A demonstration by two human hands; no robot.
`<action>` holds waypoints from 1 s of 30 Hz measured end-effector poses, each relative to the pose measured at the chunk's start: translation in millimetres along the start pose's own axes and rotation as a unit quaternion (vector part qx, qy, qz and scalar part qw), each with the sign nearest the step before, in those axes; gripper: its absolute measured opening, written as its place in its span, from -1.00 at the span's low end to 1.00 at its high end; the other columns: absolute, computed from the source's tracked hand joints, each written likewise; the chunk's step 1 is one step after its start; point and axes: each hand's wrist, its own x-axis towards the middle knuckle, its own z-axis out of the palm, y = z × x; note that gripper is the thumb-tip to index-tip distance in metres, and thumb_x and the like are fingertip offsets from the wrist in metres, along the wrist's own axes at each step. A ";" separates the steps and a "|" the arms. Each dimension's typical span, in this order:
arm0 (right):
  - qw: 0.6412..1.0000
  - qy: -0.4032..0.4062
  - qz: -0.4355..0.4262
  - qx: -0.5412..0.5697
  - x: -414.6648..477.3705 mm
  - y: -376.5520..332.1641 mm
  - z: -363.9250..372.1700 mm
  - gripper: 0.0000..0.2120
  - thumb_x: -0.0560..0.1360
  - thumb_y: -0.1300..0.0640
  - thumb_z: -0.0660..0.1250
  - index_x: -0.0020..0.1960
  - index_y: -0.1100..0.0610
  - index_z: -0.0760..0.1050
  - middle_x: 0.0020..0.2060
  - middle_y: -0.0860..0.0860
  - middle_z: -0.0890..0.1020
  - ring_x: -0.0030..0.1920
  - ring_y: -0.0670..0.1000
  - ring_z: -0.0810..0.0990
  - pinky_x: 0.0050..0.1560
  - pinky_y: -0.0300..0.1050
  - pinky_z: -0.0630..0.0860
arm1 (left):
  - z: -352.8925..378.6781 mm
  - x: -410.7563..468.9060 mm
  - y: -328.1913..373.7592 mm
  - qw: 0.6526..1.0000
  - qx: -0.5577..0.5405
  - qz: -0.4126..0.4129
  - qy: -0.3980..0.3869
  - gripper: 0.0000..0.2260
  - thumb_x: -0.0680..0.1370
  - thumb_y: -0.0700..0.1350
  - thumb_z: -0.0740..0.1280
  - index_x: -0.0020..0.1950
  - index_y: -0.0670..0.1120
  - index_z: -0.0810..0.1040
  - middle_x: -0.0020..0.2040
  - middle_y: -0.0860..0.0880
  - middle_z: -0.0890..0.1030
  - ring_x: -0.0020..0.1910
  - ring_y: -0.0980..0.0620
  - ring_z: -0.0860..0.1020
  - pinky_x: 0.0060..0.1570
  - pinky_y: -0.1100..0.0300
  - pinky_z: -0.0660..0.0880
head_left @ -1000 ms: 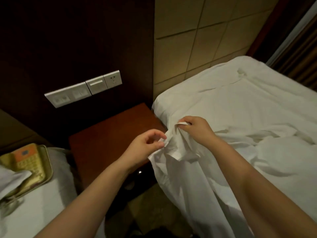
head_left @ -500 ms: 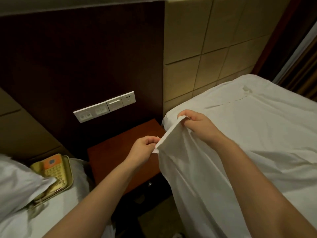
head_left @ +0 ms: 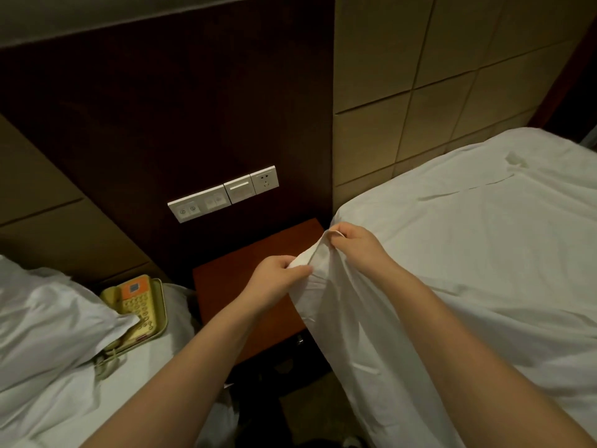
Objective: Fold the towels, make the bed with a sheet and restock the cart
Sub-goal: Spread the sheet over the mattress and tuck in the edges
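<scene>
Where right bed (head_left: 549,334) meets padded wall, aisle narrow: nightstand (head_left: 226,286) fills gap, left bed (head_left: 64,409) close, phone (head_left: 139,302) at its edge. Sheet (head_left: 339,334) covers right bed, corner raised over nightstand edge. Left hand (head_left: 274,281) pinches hem; right hand (head_left: 358,245) grips corner just above it, hands near, not touching.

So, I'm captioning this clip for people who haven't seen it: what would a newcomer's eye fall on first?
At the centre, the left hand and right hand both pinch a corner of the white sheet, which spreads away to the right. At lower left a yellow telephone with an orange panel lies on white bedding, a white pillow overlapping it. Behind the hands stands a reddish-brown nightstand under white wall switches.
</scene>
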 end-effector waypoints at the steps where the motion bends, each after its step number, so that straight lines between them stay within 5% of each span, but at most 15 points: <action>1: 1.000 -0.004 0.002 -0.001 1.3 1.8 -0.1 -0.84 0.64 0.09 0.12 -0.06 -0.01 0.44 -0.21 -0.16 0.47 -0.16 -0.13 0.45 -0.21 -0.33 0.39 | -1.5 2.5 -1.8 1.000 0.000 -0.002 0.005 -0.77 0.52 -0.08 0.35 -0.05 -0.25 0.64 -0.07 -0.21 0.64 -0.04 -0.15 0.60 0.02 -0.04 0.54; 5: 0.999 -0.031 0.021 -0.014 6.5 5.5 5.7 -0.84 0.63 0.10 0.14 -0.08 0.00 0.44 -0.20 -0.11 0.49 -0.12 -0.10 0.47 -0.28 -0.34 0.33 | -9.4 14.8 -10.2 0.999 0.023 0.012 -0.021 -0.87 0.49 -0.14 0.36 -0.14 -0.20 0.63 -0.17 -0.16 0.64 -0.16 -0.07 0.59 -0.06 0.06 0.55; 9: 0.999 -0.021 0.036 -0.017 13.3 2.5 19.2 -0.80 0.62 0.09 0.16 -0.17 -0.03 0.42 -0.22 -0.11 0.49 -0.16 -0.12 0.46 -0.23 -0.32 0.38 | -21.8 35.0 -23.6 0.998 0.038 0.021 -0.037 -0.75 0.55 -0.16 0.25 -0.12 -0.34 0.58 -0.25 -0.18 0.51 -0.26 -0.08 0.47 -0.21 0.06 0.41; 12: 0.998 -0.009 0.033 -0.055 17.7 -1.7 28.1 -0.87 0.60 0.08 0.20 -0.10 0.00 0.47 -0.22 -0.11 0.52 -0.17 -0.13 0.47 -0.19 -0.30 0.37 | -39.3 50.4 -30.6 0.996 0.049 0.030 -0.069 -0.72 0.58 -0.09 0.26 -0.09 -0.30 0.62 -0.21 -0.23 0.60 -0.23 -0.18 0.56 -0.18 0.03 0.52; 15: 0.993 -0.032 0.040 -0.108 22.3 -3.4 43.1 -0.81 0.59 0.03 0.22 -0.08 0.09 0.54 -0.20 -0.03 0.56 -0.16 -0.07 0.50 -0.21 -0.23 0.38 | -61.1 63.0 -38.1 0.993 0.028 0.045 -0.102 -0.85 0.55 -0.13 0.33 -0.13 -0.19 0.62 -0.19 -0.14 0.64 -0.29 0.03 0.61 -0.27 0.25 0.56; 20: 0.984 -0.071 0.057 -0.152 32.0 -4.0 85.3 -0.67 0.59 0.01 0.21 -0.34 0.00 0.36 -0.39 -0.05 0.43 -0.30 -0.05 0.42 -0.28 -0.13 0.27 | -88.3 77.0 -62.6 0.990 0.027 0.030 -0.134 -0.87 0.49 -0.19 0.36 -0.24 -0.20 0.59 -0.31 -0.08 0.53 -0.36 0.10 0.50 -0.43 0.38 0.41; 24: 0.973 -0.100 0.033 -0.203 44.9 -10.1 119.9 -0.78 0.60 0.00 0.20 -0.08 0.05 0.57 -0.14 0.00 0.57 -0.07 0.05 0.54 -0.01 0.01 0.46 | -107.1 82.3 -81.9 0.988 0.057 0.021 -0.140 -0.81 0.45 -0.23 0.35 -0.38 -0.14 0.51 -0.32 -0.10 0.49 -0.31 0.04 0.44 -0.32 0.24 0.38; 30: 0.970 -0.209 0.000 -0.124 62.8 -11.3 158.6 -0.71 0.59 0.05 0.24 0.14 0.23 0.58 0.21 0.07 0.55 0.20 0.05 0.50 0.26 -0.01 0.39 | -142.2 70.9 -110.6 0.987 0.132 0.003 -0.093 -0.76 0.45 -0.25 0.35 -0.41 -0.07 0.46 -0.30 0.01 0.45 -0.29 0.09 0.40 -0.31 0.29 0.33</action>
